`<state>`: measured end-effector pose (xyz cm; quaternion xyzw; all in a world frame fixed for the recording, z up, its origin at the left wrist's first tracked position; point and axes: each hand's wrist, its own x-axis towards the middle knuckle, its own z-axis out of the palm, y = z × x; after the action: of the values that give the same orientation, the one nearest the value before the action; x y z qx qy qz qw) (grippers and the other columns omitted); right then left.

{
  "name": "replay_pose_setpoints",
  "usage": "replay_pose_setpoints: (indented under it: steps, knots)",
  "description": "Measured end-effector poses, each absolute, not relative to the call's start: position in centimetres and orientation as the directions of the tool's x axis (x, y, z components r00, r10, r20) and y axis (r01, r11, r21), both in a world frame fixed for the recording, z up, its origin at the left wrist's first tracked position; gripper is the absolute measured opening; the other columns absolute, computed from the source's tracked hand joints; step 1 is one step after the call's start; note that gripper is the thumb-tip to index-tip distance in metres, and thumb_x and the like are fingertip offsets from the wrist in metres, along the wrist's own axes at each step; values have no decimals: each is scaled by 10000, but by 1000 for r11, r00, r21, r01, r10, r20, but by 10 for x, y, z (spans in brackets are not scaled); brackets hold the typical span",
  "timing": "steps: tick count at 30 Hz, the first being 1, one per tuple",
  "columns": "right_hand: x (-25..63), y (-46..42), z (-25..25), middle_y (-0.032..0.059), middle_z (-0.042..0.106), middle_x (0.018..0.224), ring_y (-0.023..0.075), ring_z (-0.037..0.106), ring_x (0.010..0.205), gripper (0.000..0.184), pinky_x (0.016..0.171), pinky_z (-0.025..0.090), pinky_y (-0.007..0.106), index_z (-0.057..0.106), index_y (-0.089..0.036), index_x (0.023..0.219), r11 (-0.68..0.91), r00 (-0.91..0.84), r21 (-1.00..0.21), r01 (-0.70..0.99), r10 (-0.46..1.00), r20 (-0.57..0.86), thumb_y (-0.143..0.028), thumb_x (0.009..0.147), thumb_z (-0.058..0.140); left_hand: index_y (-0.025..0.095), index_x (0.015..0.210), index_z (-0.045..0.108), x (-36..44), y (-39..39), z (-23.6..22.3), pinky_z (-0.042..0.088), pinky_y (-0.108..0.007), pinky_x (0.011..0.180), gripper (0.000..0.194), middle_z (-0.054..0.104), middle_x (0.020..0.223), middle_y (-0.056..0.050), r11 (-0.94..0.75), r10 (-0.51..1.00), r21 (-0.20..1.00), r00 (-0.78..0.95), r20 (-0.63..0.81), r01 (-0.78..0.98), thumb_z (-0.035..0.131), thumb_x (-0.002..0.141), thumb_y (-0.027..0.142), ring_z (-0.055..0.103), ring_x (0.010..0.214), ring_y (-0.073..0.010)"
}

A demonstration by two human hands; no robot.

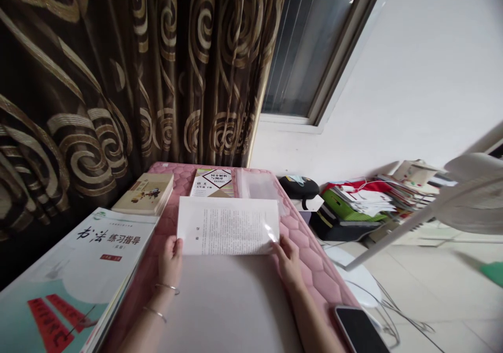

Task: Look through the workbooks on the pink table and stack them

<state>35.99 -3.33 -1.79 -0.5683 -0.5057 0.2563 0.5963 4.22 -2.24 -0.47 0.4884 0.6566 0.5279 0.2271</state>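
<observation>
A white printed page stands tilted in front of me, dense with columns of small characters. A glossy glare at its right corner looks like clear plastic film. My left hand pinches the page's left edge, thumb on top. At the right edge my right hand grips the lower corner, by the glare. Between my forearms lies a large plain pale-grey sheet or cover, meeting the page's lower edge; whether the two are joined I cannot tell. Two thin bangles circle my left wrist.
On the pink quilted table cover stand a calligraphy workbook stack, a thick tan book, a workbook, clear plastic sleeves and a phone. Right of it are a fan, cables and piled papers.
</observation>
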Motion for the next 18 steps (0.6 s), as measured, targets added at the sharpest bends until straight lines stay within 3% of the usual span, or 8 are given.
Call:
replay_pose_setpoints:
  steps: [3, 7, 10, 14, 18]
  knots:
    - [362, -33, -18, 39, 673, 891, 226, 600, 852, 310, 724, 488, 322, 657, -229, 950, 269, 299, -942, 200, 899, 320, -481, 779, 600, 236, 762, 520, 45, -20, -4, 466, -292, 631, 275, 656, 740, -34, -47, 876, 907, -419, 239, 419, 443, 767, 500, 595, 689, -207]
    - [354, -28, -17, -19, 516, 604, 164, 469, 591, 396, 538, 384, 284, 541, -215, 680, 199, 354, -905, 377, 872, 339, -592, 798, 564, 233, 788, 524, 44, -10, -10, 453, -276, 628, 220, 659, 749, -31, -55, 871, 871, -403, 280, 488, 425, 807, 429, 608, 694, -200]
    - [348, -16, -18, -35, 452, 533, 154, 429, 538, 437, 499, 340, 279, 456, -234, 639, 150, 368, -853, 499, 855, 366, -633, 812, 486, 222, 824, 528, 41, 1, -16, 415, -252, 604, 197, 656, 760, -32, -4, 888, 773, -354, 295, 635, 395, 864, 360, 608, 691, -186]
    - [345, 5, -17, 6, 537, 552, 188, 513, 545, 354, 515, 357, 292, 444, -247, 641, 71, 354, -807, 586, 874, 334, -551, 821, 450, 204, 802, 542, 38, 22, -18, 365, -246, 565, 166, 652, 740, -49, 39, 913, 690, -306, 268, 722, 418, 883, 281, 602, 666, -185]
    - [343, 20, -15, 57, 632, 630, 213, 579, 588, 223, 555, 381, 297, 507, -239, 663, -18, 369, -769, 639, 884, 286, -402, 814, 485, 168, 861, 584, 42, 30, -2, 412, -290, 659, 90, 664, 818, -102, 87, 921, 621, -300, 247, 779, 502, 828, 181, 626, 796, -232]
